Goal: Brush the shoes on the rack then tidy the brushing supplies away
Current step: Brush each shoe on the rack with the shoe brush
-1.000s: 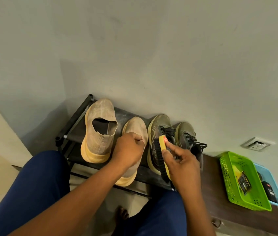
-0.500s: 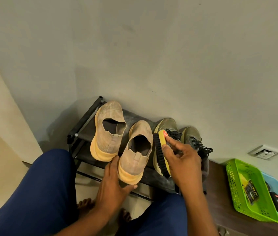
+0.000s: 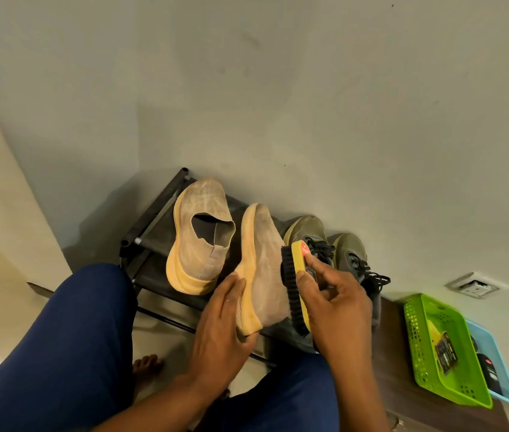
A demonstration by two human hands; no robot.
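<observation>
Left hand (image 3: pixel 225 332) cups the heel of the tilted beige shoe (image 3: pixel 262 269), fingers wrapped round its yellow sole, tipping it onto its side at the rack's near edge. Right hand (image 3: pixel 334 310) grips the yellow-backed brush (image 3: pixel 295 282), black bristles pressed flat against the shoe's grubby knit upper. Its partner, the other beige shoe (image 3: pixel 200 241), sits upright to the left on the dark shoe rack (image 3: pixel 150 219), opening facing up. Two olive laced sneakers (image 3: pixel 328 244) crowd in on the right against the wall. Further right, a green basket (image 3: pixel 415 335) sits beside a blue tray (image 3: pixel 502 369) on a wooden surface, well apart from the brushing.
</observation>
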